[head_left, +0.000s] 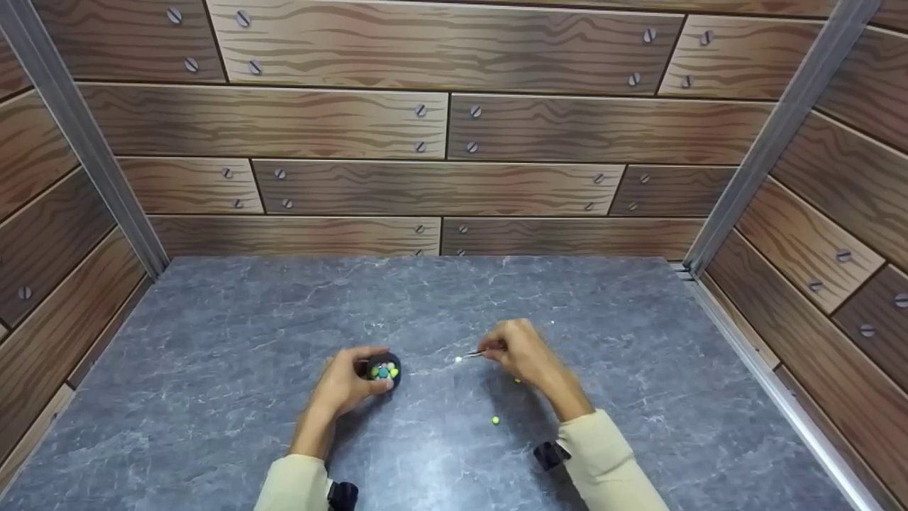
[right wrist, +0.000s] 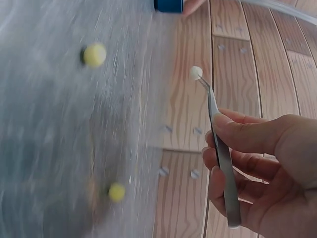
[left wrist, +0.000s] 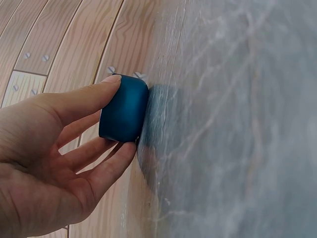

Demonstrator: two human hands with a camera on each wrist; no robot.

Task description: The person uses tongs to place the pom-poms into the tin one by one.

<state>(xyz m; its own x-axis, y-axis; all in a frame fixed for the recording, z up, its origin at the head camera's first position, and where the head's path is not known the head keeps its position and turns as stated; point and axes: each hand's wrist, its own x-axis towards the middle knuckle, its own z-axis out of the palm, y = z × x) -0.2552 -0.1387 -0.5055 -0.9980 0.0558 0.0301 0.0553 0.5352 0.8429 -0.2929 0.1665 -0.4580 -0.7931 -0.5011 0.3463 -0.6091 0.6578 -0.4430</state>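
Note:
My left hand (head_left: 339, 387) grips a small dark blue cup (left wrist: 124, 108) between thumb and fingers, and the cup stands on the table. Several small balls (head_left: 384, 371) in yellow, blue and pale tones lie inside it, as the head view shows. To the right, my right hand (head_left: 523, 353) pinches metal tweezers (right wrist: 224, 163) with bent tips. A white ball (right wrist: 196, 73) is caught at those tips, apart from the cup. Two yellow balls lie loose on the table: one yellow ball (head_left: 495, 420) in front of my right hand, another yellow ball (head_left: 517, 380) partly hidden beside it.
The grey marbled table top (head_left: 234, 319) extends around both hands. Wood-patterned walls (head_left: 355, 124) stand at the back and both sides, with metal posts (head_left: 780, 121) in the corners. A metal rail (head_left: 773, 387) runs along the right edge.

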